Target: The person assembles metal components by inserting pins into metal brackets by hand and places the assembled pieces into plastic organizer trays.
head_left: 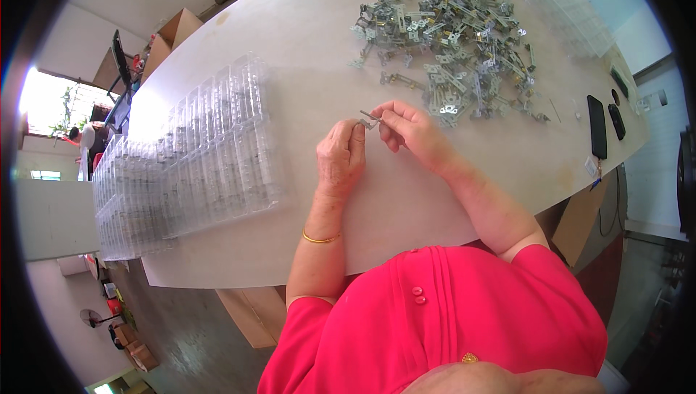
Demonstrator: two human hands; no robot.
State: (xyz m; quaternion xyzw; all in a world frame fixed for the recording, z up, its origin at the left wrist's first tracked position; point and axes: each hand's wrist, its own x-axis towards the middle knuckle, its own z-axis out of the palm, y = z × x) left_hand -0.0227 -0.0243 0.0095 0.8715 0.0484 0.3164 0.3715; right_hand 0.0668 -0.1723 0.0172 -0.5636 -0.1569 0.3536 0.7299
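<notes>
Both hands meet over the middle of the white table, pinching one small metal bracket (370, 123) between them. My left hand (341, 151) grips its left end with thumb and fingers closed. On the other side my right hand (409, 131) holds the right end between thumb and forefinger. The bracket's exact shape is partly hidden by the fingertips. Just beyond my right hand spreads a large heap of silvery metal brackets (449, 39), some with brassy parts. Left of my left hand lie clear plastic trays (217, 140) with rows of slots; many slots seem to hold similar metal pieces.
More clear plastic trays (558, 6) lie at the far right of the table (319, 249). A black phone (597, 127) and a small dark object (616, 121) rest near the right edge. Cardboard boxes (250, 314) stand below the table's front edge. A fan (91, 318) is at the lower left.
</notes>
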